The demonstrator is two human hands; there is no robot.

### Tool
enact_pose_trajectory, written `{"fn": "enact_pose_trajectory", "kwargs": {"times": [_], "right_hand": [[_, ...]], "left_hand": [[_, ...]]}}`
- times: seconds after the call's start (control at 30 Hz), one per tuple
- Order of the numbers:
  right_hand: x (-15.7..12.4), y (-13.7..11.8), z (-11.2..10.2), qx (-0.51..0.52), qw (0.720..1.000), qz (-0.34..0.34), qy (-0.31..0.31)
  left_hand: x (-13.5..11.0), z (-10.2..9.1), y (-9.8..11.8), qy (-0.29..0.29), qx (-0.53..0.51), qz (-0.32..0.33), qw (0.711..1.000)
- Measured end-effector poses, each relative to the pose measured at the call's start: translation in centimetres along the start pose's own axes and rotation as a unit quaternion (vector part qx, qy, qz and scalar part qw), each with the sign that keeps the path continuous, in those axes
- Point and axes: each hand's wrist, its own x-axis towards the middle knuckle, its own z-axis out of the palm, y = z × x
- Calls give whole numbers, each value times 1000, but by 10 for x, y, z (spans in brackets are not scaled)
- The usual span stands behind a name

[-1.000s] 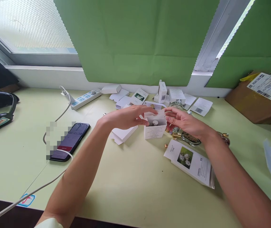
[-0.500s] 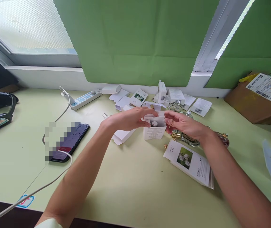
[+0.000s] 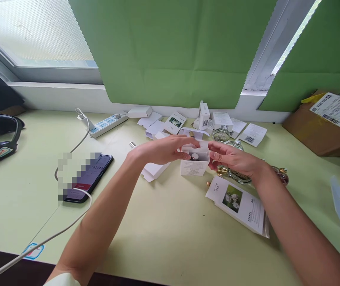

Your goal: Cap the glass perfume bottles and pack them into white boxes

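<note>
The small white box (image 3: pixel 194 163) stands upright on the tabletop (image 3: pixel 164 234), dead centre between your hands, top flaps up and the dark cap of a little bottle (image 3: pixel 194 156) peeking out. Your left hand (image 3: pixel 160 149) pinches the box's left top edge between thumb and fingertips. Your right hand (image 3: pixel 233 159) has its fingers curled in on the right-hand flap, a light pinch, nothing spread. Here's the worry: that box looks light and tall for its base, so an uneven tug from either side could tip it and spill the bottle. Press a flap down onto the cap and it may crease or jam. Watch your right wrist too. A glass bottle with gold trim (image 3: pixel 235 174) lies just under it, and a careless drop could send it rolling. The printed sachet (image 3: pixel 238 203) sits under your right forearm, and a flattened carton (image 3: pixel 153 171) lies beneath your left hand. Either could slide if you lean.
</note>
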Motion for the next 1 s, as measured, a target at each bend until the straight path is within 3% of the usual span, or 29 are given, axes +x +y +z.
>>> {"fn": "enact_pose_trajectory", "kwargs": {"times": [0.53, 1.0], "right_hand": [[3, 2, 1, 16, 1000, 2, 13], [2, -8, 8, -48, 998, 28, 25]], "left_hand": [[4, 4, 3, 72, 72, 22, 995], [3, 3, 8, 71, 79, 17, 994]]}}
